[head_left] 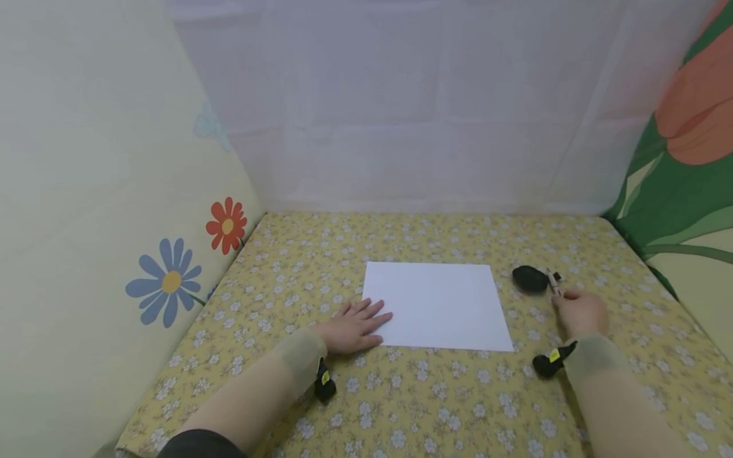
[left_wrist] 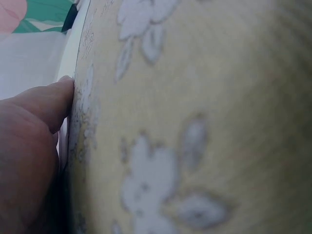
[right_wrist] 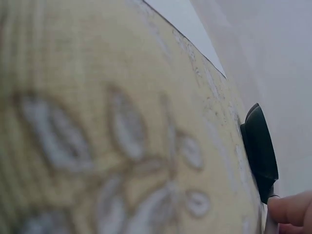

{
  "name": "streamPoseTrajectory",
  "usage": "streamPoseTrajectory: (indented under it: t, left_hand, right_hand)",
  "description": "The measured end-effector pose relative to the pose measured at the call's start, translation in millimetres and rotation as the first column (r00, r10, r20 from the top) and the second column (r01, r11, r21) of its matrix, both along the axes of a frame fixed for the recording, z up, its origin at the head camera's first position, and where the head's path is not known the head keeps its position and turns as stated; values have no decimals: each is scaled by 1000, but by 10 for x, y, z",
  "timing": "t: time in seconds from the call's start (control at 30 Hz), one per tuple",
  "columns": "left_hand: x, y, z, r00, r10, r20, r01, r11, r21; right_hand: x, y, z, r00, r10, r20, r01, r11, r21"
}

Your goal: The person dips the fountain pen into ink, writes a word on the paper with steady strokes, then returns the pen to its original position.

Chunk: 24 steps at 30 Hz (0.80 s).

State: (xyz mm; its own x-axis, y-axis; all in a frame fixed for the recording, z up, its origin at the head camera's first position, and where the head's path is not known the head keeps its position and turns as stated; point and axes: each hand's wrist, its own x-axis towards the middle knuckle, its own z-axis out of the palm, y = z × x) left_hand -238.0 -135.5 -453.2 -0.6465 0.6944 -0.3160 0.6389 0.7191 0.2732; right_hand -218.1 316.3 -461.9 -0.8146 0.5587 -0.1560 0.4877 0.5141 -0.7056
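A white sheet of paper (head_left: 438,305) lies flat on the flowered cloth. My left hand (head_left: 352,327) rests with spread fingers on its lower left corner; the left wrist view has the thumb (left_wrist: 51,100) at the paper's edge. To the right of the sheet, my right hand (head_left: 581,313) pinches a slim, pale item (head_left: 554,283) with a dark end, its kind unclear. Just left of that item sits a black oval object (head_left: 529,278), close to or touching it. In the right wrist view, this dark object (right_wrist: 260,146) stands beyond the fingertips (right_wrist: 287,208).
Yellow cloth with white flowers (head_left: 446,407) covers the table. A pale curtain (head_left: 424,108) hangs behind it. Flower-printed panels stand at the left (head_left: 86,191) and right (head_left: 698,210). Each wrist wears a small black camera, one left (head_left: 324,385), one right (head_left: 548,364).
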Motion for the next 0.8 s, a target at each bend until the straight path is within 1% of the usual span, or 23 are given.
streamPoseTrajectory:
  t: [0.13,0.47,0.67,0.8]
  left_hand:
    - [5,-7,-28,1000,0,-10,0,1000,5]
    - [1,-1,-10,1000,-6,-17,7,1000,16]
    - [8,4,7,1000,-7,-14,7,1000,11]
    - [5,1,5,1000,-6,-12,6,1000,11]
  right_hand:
    - [-15,-14,-8,1000,-2,21,1,999,35]
    - [-33,-24,-37,1000,-2,22,0,997,83]
    - [-54,-23,-57,999,-27,23,26,998,55]
    - [-63,-13,-76,999,-46,2,46,999,9]
